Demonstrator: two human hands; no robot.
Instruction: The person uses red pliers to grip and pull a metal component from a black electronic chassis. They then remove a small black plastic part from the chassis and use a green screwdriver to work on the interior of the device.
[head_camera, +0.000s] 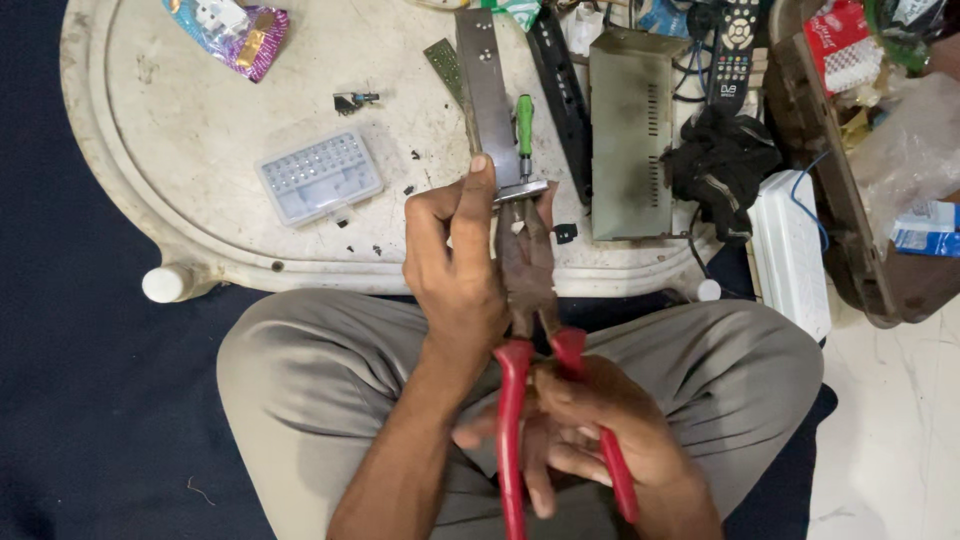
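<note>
while right hand (585, 425) fingers grip red-handled pliers (530, 330), left hand (455, 265) fingers clasp their head upright.

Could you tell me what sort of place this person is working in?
Probably an informal electronics repair spot on the floor: the right hand works red-handled pliers over a low white plastic table bearing a grey metal casing, a green-handled screwdriver and a clear plastic bit box.
</note>
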